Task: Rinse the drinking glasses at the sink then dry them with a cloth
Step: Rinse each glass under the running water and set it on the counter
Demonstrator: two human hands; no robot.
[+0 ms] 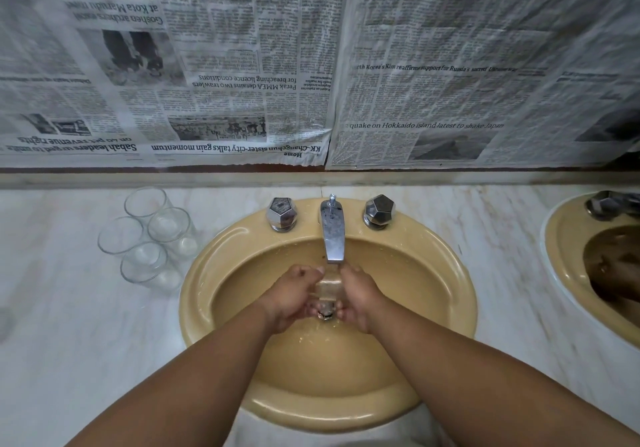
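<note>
1. Head view, centre of frame: my left hand (292, 296) and right hand (360, 299) both curl round one drinking glass (327, 289), holding it under the tap (333, 235) over the yellow sink (207, 273).
2. Left of the sink, four more glasses (149, 238) stand clustered on the marble counter (69, 308).

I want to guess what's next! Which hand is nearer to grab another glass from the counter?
Left, probably. The spare glasses stand on the counter left of the sink, nearer the left hand; the right hand would cross over. Both hold a glass.
</note>
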